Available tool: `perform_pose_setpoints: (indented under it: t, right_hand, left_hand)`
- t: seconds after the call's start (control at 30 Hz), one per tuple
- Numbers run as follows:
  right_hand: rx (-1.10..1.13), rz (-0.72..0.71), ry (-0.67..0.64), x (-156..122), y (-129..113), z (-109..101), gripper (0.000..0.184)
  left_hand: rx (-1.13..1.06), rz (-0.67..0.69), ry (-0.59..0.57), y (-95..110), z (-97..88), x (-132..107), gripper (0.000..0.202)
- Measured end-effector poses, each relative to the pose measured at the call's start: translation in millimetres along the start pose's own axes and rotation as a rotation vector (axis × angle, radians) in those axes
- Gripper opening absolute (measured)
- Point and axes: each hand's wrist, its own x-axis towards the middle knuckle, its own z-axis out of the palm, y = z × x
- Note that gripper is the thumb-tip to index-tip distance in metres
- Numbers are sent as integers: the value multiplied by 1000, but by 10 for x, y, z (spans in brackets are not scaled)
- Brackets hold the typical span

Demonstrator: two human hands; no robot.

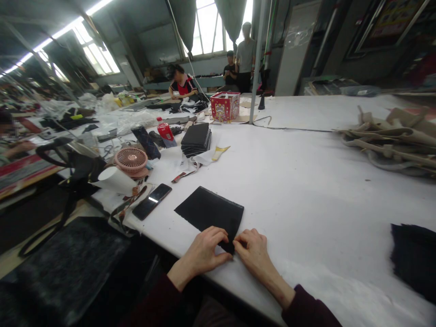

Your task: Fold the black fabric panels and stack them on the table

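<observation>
A flat, four-sided black fabric piece (207, 206) lies on the white table in front of me, its near corner at the table's edge. My left hand (208, 249) rests over that near end, fingers bent on the cloth and the thumb at its lower edge. My right hand (252, 247) pinches the right edge near the same corner, thumb against bent forefinger. The two hands are close together, with a narrow strip of black between them. Part of the near end is hidden under my left fingers.
Left of the fabric lie a phone (152, 201), a pink fan (131, 161) and a red-labelled bottle (165, 132). Behind it stands a black stack (196, 138). Dark cloth (413, 259) and a beige heap (395, 141) lie right. A pole (258, 63) rises beyond; several people are farther off.
</observation>
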Motion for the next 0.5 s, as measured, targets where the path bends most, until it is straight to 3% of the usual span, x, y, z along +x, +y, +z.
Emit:
perform_pose_setpoints:
  t: [0.27,0.5]
  right_hand:
    - [68,20,-16,11,-62,16,16]
    - [106,12,-68,18,-67,25,21]
  left_hand:
    - [-39,-32,64,8,35,1,31]
    - [-43,-55,92,56,29,44,9]
